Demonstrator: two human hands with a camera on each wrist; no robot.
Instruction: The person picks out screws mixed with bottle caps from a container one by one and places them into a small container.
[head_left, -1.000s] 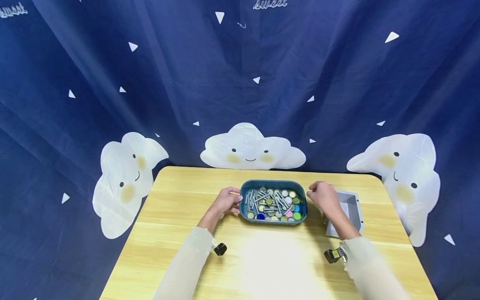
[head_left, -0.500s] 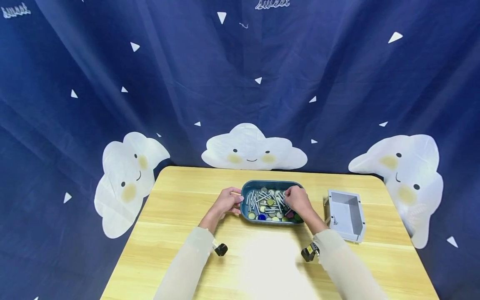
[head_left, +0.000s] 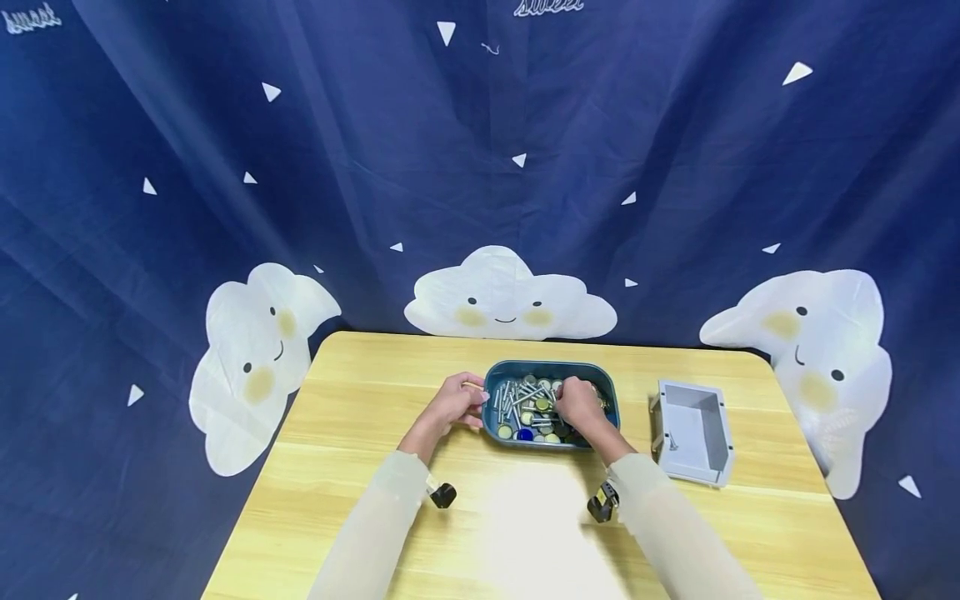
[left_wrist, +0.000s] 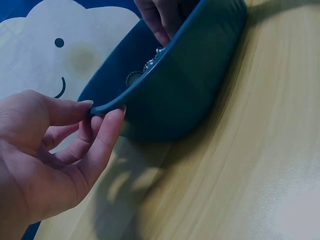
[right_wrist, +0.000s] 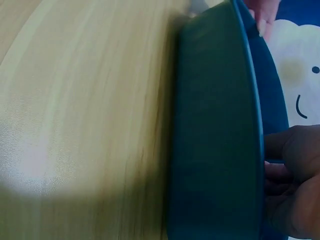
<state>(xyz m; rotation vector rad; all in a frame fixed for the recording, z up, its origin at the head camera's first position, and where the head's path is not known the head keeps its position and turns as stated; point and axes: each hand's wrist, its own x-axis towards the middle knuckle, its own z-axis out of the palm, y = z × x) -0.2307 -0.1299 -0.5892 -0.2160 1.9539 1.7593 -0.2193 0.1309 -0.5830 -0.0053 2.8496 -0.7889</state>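
A dark teal plastic basin (head_left: 553, 448) stands on the table, holding a mix of silver bolts (head_left: 512, 400) and round bottle caps (head_left: 526, 434) in several colours. My left hand (head_left: 450, 402) pinches its left rim between thumb and fingers, plain in the left wrist view, where the basin wall (left_wrist: 175, 95) slants across. Inside the basin, toward its right half, my right hand (head_left: 581, 407) reaches down among the bolts and caps with bent fingers. The near wall hides its fingertips in the right wrist view, so whether they hold anything is unclear.
A grey open bin (head_left: 701, 417) stands right of the basin, with a small silver piece (head_left: 672, 444) at its left side. The wooden table (head_left: 360, 392) ends at a dark blue curtain (head_left: 480, 167) printed with clouds.
My right hand has moved left from beside the basin into it, then slightly further left among the contents. The grey bin has come into fuller view. My left hand stays on the rim.
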